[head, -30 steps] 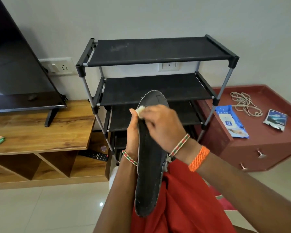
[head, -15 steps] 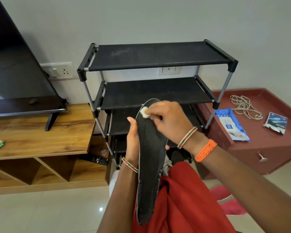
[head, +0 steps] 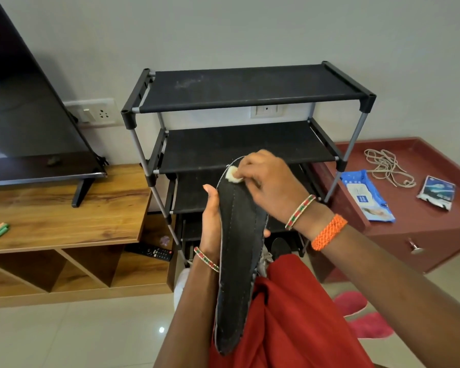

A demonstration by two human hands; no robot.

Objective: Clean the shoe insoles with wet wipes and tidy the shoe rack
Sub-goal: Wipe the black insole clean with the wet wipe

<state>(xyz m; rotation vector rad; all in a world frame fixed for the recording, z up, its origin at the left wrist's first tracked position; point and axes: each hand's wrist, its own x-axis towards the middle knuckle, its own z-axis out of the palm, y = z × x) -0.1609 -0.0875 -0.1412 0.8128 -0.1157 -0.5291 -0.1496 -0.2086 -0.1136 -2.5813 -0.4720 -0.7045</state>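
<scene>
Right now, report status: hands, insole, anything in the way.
Left hand grips black insole mid-length. Right hand pinches balled wet wipe against its top end. Nothing blocking; shoe rack behind.

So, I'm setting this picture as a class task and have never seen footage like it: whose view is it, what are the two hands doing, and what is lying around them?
There is no machine here. The picture comes from a wide-angle camera worn on a person's head, looking forward and down, so you see their own arms reaching into view.

The left hand grips a long dark shoe insole by its edge, holding it up on end. The right hand pinches a small white wad, probably a wet wipe, against the top end of the insole.

Behind stands a black shoe rack whose upper shelves show nothing on them. To the right, a red cabinet carries a blue wipes pack, a coil of cord and a small sachet. To the left is a wooden TV unit.
</scene>
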